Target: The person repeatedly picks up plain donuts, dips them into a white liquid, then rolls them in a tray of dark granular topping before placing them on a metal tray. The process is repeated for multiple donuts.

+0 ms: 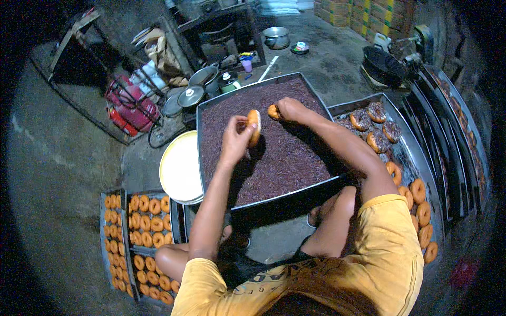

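Observation:
My left hand (237, 140) pinches a ring doughnut (254, 128) held on edge over a deep metal tray (284, 191) of chocolate sprinkles (276, 158). A pale coating shows on the doughnut's right face. Farther right, my right hand (291, 110) is closed on a second doughnut (273, 112), low over the sprinkles; its underside is hidden. Beside the tray on the left stands a round tub (182, 168) with a white, brightly lit surface. On a tray (429, 177) to the right lie several sprinkle-covered doughnuts (377, 142) and, closer to me, several plain ones (418, 190).
Trays (125, 237) of plain doughnuts (145, 223) lie at the lower left. Beyond the tub are a lidded pot (191, 96) and a pink gas cylinder (134, 100). Stacked trays (438, 138) stand at the far right, with a black pan (383, 65) behind.

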The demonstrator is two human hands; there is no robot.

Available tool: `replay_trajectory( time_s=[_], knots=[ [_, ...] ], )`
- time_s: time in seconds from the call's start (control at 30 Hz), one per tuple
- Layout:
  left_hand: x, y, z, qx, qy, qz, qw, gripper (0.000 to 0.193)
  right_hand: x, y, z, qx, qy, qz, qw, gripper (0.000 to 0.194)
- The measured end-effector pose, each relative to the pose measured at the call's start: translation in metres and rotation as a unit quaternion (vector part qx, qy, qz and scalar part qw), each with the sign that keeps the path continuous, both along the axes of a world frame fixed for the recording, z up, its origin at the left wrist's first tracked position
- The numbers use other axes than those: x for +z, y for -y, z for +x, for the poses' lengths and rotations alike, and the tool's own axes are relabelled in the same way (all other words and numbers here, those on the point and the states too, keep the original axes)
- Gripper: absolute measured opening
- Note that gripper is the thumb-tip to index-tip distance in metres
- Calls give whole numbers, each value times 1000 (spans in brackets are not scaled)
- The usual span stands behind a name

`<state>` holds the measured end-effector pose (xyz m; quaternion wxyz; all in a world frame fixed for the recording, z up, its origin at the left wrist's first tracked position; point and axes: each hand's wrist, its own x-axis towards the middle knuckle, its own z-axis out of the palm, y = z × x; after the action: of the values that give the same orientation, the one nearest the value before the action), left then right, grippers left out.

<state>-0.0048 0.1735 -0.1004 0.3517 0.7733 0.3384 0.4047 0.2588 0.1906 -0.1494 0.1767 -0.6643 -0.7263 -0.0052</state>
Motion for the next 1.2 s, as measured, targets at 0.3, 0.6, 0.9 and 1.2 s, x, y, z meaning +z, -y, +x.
replay_trajectory(
  time_s=[0.3, 0.6, 0.9, 1.2],
  knots=[
    [-71, 22, 46, -155, -291, 326, 886, 43, 84, 138, 104, -58, -481, -15, 875, 12],
    [-13, 12, 62, -125, -180, -65, 974, 40, 41, 374, 278, -302, -519, -124, 790, 21],
    [50, 125, 203, -310, 4, -457, 834, 30, -30, 501, 352, -565, -44, -84, 819, 29],
    [8, 190, 261, -393, -136, -480, 772, 28, 20, 441, 122, -380, -17, -171, 909, 83]
  ],
)
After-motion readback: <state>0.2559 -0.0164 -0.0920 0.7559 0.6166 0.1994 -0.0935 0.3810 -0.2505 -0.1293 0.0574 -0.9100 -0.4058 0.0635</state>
